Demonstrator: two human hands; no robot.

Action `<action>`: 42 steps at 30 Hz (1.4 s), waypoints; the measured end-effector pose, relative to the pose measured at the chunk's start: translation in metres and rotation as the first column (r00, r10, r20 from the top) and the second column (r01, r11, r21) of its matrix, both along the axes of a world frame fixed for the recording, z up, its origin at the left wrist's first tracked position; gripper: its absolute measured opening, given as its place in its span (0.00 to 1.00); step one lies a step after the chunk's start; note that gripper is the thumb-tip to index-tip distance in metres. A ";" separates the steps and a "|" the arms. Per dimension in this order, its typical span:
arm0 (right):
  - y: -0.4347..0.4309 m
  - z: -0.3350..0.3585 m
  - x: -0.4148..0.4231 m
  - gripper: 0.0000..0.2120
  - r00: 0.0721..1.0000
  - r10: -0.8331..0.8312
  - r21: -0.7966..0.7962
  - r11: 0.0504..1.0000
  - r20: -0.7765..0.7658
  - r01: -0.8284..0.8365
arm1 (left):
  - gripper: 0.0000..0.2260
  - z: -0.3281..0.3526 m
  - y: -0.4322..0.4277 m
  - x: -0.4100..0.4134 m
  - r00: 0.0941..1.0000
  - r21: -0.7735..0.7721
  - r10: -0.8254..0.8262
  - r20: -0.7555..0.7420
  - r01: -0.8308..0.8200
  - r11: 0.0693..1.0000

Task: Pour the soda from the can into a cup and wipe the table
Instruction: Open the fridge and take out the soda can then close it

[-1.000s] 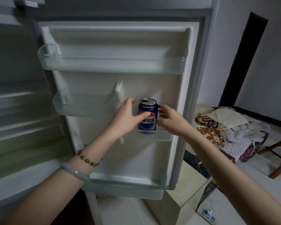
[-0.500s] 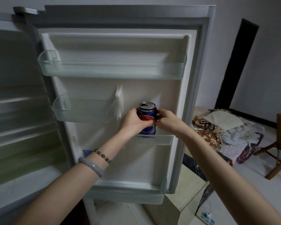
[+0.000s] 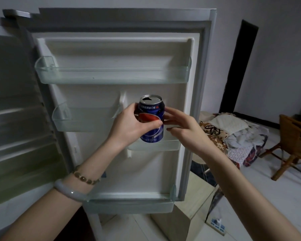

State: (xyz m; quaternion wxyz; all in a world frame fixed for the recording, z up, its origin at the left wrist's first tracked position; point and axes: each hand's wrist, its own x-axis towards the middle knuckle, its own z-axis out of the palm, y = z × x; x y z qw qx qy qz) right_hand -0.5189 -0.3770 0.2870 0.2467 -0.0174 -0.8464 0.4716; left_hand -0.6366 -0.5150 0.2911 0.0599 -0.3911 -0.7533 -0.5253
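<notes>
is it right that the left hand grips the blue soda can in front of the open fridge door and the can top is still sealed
Not quite. In the head view the left hand does grip the blue soda can in front of the open fridge door, but the can top shows a dark opening, so it is already open.

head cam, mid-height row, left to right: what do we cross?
Fridge interior shelves → small door bin → left hand → soda can → right hand → pile of fabric → wooden chair.
</notes>
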 end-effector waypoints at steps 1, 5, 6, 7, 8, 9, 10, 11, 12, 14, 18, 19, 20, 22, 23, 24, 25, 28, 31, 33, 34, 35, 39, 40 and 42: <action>-0.001 -0.003 0.007 0.32 1.000 0.017 -0.015 1.000 0.004 -0.017 | 0.26 -0.002 -0.005 0.004 1.000 -0.010 -0.024 -0.003 0.023 1.000; -0.004 -0.021 0.038 0.30 0.997 0.064 -0.119 0.991 0.049 -0.058 | 0.27 -0.019 -0.019 0.021 0.996 -0.055 -0.092 0.018 0.093 0.994; -0.005 -0.028 0.045 0.29 0.995 0.075 -0.147 0.987 0.068 -0.064 | 0.28 -0.026 -0.021 0.025 0.994 -0.068 -0.109 0.026 0.111 0.991; -0.006 -0.035 0.052 0.28 0.992 0.088 -0.168 0.983 0.088 -0.072 | 0.29 -0.034 -0.023 0.028 0.992 -0.081 -0.126 0.031 0.128 0.988; -0.007 -0.043 0.058 0.28 0.989 0.099 -0.181 0.980 0.107 -0.079 | 0.31 -0.043 -0.025 0.031 0.990 -0.095 -0.137 0.037 0.139 0.986; -0.008 -0.050 0.064 0.29 0.986 0.108 -0.196 0.977 0.124 -0.083 | 0.33 -0.052 -0.027 0.035 0.989 -0.108 -0.141 0.043 0.145 0.983; -0.010 -0.058 0.070 0.29 0.984 0.116 -0.214 0.973 0.136 -0.085 | 0.33 -0.060 -0.029 0.038 0.988 -0.121 -0.143 0.050 0.148 0.982; -0.011 -0.065 0.075 0.29 0.982 0.123 -0.232 0.969 0.142 -0.088 | 0.32 -0.068 -0.030 0.041 0.988 -0.130 -0.143 0.058 0.149 0.980; -0.012 -0.072 0.079 0.29 0.981 0.127 -0.245 0.965 0.145 -0.089 | 0.31 -0.074 -0.031 0.045 0.988 -0.137 -0.141 0.068 0.150 0.979; -0.014 -0.085 0.085 0.29 0.979 0.133 -0.267 0.960 0.156 -0.088 | 0.29 -0.086 -0.033 0.051 0.986 -0.155 -0.141 0.089 0.154 0.976; -0.013 -0.103 0.093 0.29 0.972 0.144 -0.292 0.953 0.184 -0.086 | 0.26 -0.103 -0.034 0.059 0.984 -0.188 -0.137 0.114 0.157 0.970; -0.011 -0.105 0.093 0.29 0.971 0.150 -0.295 0.951 0.188 -0.090 | 0.26 -0.105 -0.034 0.061 0.984 -0.191 -0.130 0.120 0.152 0.970; -0.009 -0.107 0.094 0.29 0.969 0.160 -0.301 0.949 0.189 -0.098 | 0.27 -0.106 -0.033 0.062 0.984 -0.194 -0.123 0.127 0.146 0.970; -0.002 -0.109 0.094 0.29 0.965 0.180 -0.304 0.946 0.190 -0.117 | 0.28 -0.108 -0.029 0.066 0.986 -0.205 -0.098 0.138 0.125 0.971; 0.002 -0.109 0.094 0.29 0.963 0.190 -0.306 0.944 0.189 -0.126 | 0.28 -0.109 -0.027 0.069 0.987 -0.209 -0.083 0.141 0.111 0.972; 0.007 -0.109 0.094 0.29 0.961 0.204 -0.311 0.940 0.186 -0.139 | 0.29 -0.109 -0.024 0.071 0.987 -0.208 -0.071 0.145 0.100 0.973; 0.014 -0.109 0.094 0.28 0.958 0.221 -0.315 0.936 0.182 -0.156 | 0.30 -0.109 -0.020 0.074 0.987 -0.206 -0.059 0.150 0.089 0.975; 0.039 -0.109 0.094 0.28 0.943 0.273 -0.309 0.928 0.190 -0.206 | 0.32 -0.110 -0.002 0.084 0.986 -0.194 0.004 0.168 0.029 0.981; 0.071 -0.108 0.098 0.28 0.929 0.316 -0.293 0.922 0.190 -0.253 | 0.32 -0.111 0.026 0.101 0.980 -0.181 0.091 0.179 -0.058 0.982; 0.096 -0.108 0.102 0.28 0.917 0.351 -0.276 0.915 0.190 -0.293 | 0.33 -0.114 0.047 0.117 0.971 -0.166 0.153 0.185 -0.122 0.978; 0.108 -0.109 0.104 0.28 0.909 0.371 -0.269 0.910 0.188 -0.316 | 0.32 -0.117 0.058 0.126 0.964 -0.161 0.189 0.187 -0.160 0.974; 0.120 -0.110 0.107 0.28 0.902 0.391 -0.263 0.904 0.183 -0.338 | 0.30 -0.119 0.068 0.134 0.956 -0.155 0.226 0.189 -0.198 0.968; 0.159 -0.112 0.120 0.29 0.871 0.455 -0.234 0.881 0.187 -0.410 | 0.29 -0.123 0.102 0.167 0.917 -0.126 0.338 0.210 -0.317 0.940; 0.166 -0.112 0.123 0.29 0.865 0.467 -0.230 0.876 0.186 -0.423 | 0.31 -0.123 0.109 0.175 0.907 -0.125 0.361 0.216 -0.341 0.932; 0.177 -0.110 0.131 0.28 0.854 0.487 -0.226 0.866 0.181 -0.446 | 0.34 -0.122 0.122 0.191 0.885 -0.132 0.404 0.233 -0.382 0.915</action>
